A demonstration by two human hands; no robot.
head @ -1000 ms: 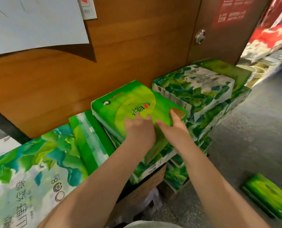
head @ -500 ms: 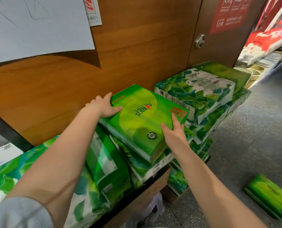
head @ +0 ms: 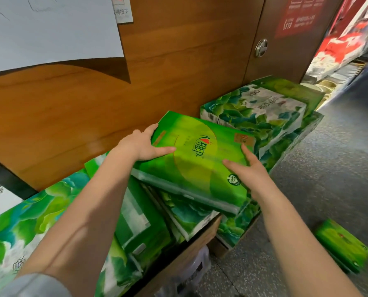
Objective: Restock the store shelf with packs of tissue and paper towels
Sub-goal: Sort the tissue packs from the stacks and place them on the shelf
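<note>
A bright green tissue pack (head: pixel 200 168) lies tilted on top of a stack of leaf-print packs (head: pixel 189 213) on the low shelf. My left hand (head: pixel 140 146) grips its far left corner, thumb flat on top and fingers round the edge by the wall. My right hand (head: pixel 247 172) rests on the pack's near right part with fingers spread and straight. Beside it to the right stands a taller pile of leaf-print packs (head: pixel 260 112). A big leaf-print pack (head: pixel 18 228) fills the lower left.
A wooden wall (head: pixel 178 71) backs the shelf, with a paper sheet (head: pixel 50 28) hanging on it. A door with a round lock (head: pixel 261 47) stands to the right. Another green pack (head: pixel 342 245) lies on the grey floor at my right. The wooden shelf edge (head: pixel 191 249) faces the aisle.
My left hand went from the pack's near edge to its far left corner. The pack settled lower on the stack. My right hand spread its fingers over the near right side.
</note>
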